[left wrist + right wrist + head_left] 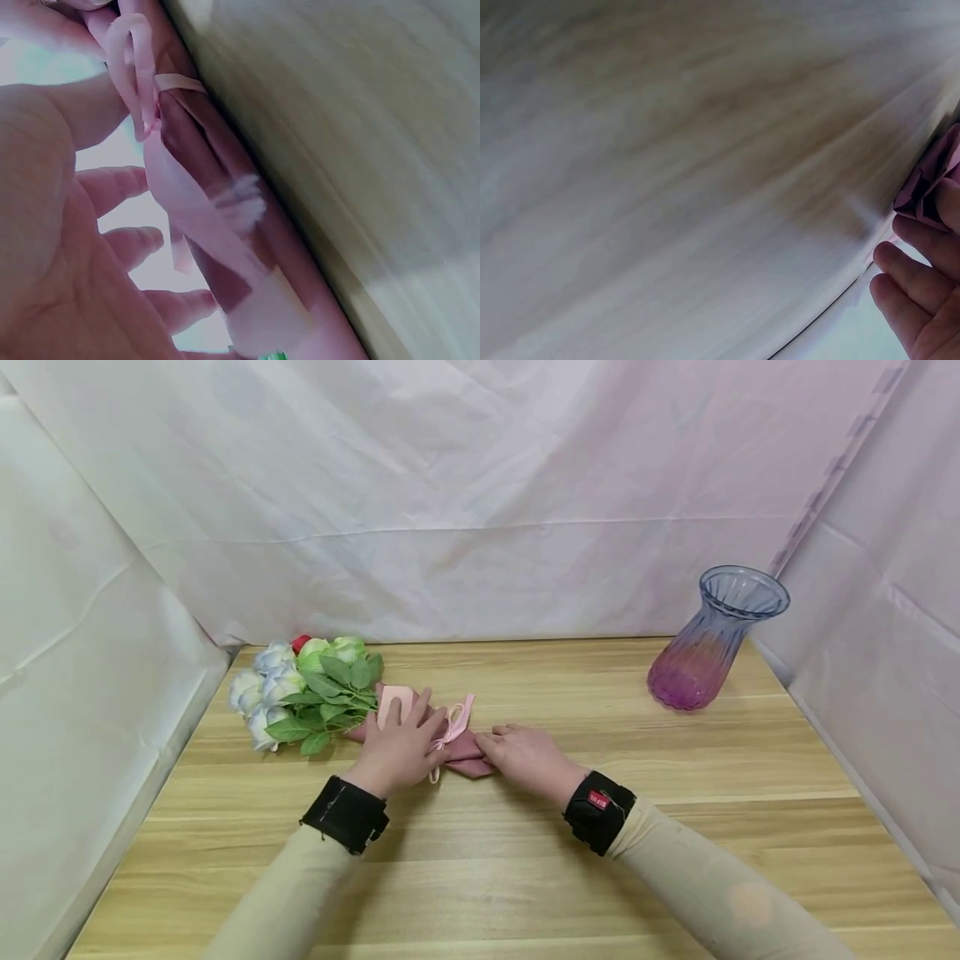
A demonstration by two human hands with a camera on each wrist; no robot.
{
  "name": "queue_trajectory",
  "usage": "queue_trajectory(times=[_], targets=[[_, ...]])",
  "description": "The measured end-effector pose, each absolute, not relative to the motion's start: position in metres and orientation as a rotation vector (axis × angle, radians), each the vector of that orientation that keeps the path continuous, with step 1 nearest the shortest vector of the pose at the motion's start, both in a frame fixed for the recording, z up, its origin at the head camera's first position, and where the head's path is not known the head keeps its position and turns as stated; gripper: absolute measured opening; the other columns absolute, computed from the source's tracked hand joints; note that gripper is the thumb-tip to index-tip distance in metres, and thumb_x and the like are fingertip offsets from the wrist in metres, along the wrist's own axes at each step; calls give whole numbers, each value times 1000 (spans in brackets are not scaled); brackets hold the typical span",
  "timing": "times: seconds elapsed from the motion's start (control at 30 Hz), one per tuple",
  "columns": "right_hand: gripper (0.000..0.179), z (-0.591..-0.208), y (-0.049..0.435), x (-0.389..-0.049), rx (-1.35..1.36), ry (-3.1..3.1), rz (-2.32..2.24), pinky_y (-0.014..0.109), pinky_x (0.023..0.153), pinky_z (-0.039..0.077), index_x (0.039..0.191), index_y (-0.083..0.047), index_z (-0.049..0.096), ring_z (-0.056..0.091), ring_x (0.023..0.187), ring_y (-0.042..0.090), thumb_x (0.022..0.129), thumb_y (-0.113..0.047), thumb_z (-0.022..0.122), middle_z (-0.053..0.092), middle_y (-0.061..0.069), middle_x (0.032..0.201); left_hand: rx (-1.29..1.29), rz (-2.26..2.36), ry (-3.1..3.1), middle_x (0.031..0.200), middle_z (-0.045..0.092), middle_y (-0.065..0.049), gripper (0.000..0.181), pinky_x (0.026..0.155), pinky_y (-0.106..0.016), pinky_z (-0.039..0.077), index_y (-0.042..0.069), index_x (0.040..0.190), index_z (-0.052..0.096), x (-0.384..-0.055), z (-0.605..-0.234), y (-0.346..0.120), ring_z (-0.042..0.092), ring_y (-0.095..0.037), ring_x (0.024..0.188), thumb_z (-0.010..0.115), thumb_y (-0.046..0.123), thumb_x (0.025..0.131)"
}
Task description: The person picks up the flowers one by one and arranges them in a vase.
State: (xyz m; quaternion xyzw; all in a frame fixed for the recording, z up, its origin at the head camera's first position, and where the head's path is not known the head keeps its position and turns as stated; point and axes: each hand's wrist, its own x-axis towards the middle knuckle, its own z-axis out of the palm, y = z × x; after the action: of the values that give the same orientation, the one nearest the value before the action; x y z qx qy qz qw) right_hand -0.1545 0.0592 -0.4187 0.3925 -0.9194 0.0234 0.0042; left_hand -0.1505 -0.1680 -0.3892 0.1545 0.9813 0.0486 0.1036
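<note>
A bouquet of artificial roses [330, 677] lies on its side on the wooden table, its white-blue, green and red blooms pointing left. Dusty-pink wrapping [467, 752] surrounds the stems, tied with a pale pink ribbon [456, 720] in a bow. My left hand [399, 747] lies spread over the middle of the wrapping beside a pale tag [393, 702]. In the left wrist view its fingers [120, 247] are apart and fairly straight beside the ribbon. At the narrow right end, my right hand [528, 758] pinches the folded wrapping [926, 184] between thumb and forefinger.
A ribbed glass vase [701, 643], blue at the top and purple-pink below, stands at the back right of the table [525, 877]. White cloth [465, 510] hangs behind the table and along both sides.
</note>
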Motion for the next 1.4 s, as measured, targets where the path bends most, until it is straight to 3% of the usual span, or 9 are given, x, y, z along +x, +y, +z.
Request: queue_trajectory(times=[0.13,0.33,0.57,0.7,0.87,1.03,1.4], targets=[[33,-419,60,-154,1246,-2869,60,45,103,52,136,-8,60,64,123,32,104,-10,53,73,12,123,536,134,2924,169,23,-15,71,110,-79,21,18,158,41,-146,-389,-174,22,-55,148,61,52,99],[31,-419,61,-154,1283,-2832,66,44,103,52,133,-5,61,66,121,32,103,-8,53,73,13,121,612,114,2943,161,37,-15,71,114,-76,17,16,153,48,-140,-387,-182,31,-51,147,66,54,96],[27,-418,62,-155,1290,-2812,80,45,101,53,127,-4,63,67,119,33,102,-6,54,74,14,118,880,101,2962,141,57,-19,53,111,-56,41,5,136,64,-142,-387,-193,54,-37,130,68,41,98],[28,-415,62,-155,1299,-2801,79,46,99,54,128,-4,62,67,118,33,102,-5,54,74,15,116,974,112,2991,130,62,-18,45,103,-52,45,4,128,69,-142,-387,-200,60,-36,117,70,37,97],[31,-412,61,-154,1287,-2829,83,47,99,54,133,-4,61,66,119,34,103,-7,54,73,16,119,974,285,3011,113,64,-14,29,92,-50,50,5,122,72,-142,-389,-207,60,-33,100,68,22,98],[27,-411,61,-153,1276,-2843,97,48,98,55,128,-5,63,67,119,35,103,-7,54,73,16,118,910,413,3005,93,57,-5,16,79,-43,49,9,105,70,-143,-390,-211,53,-25,86,76,18,93],[32,-404,65,-151,1322,-2818,74,46,99,54,134,-3,61,66,120,35,102,-6,55,73,16,119,1022,420,3032,88,60,-1,11,75,-39,49,14,93,69,-147,-393,-215,56,-22,83,79,17,91]])
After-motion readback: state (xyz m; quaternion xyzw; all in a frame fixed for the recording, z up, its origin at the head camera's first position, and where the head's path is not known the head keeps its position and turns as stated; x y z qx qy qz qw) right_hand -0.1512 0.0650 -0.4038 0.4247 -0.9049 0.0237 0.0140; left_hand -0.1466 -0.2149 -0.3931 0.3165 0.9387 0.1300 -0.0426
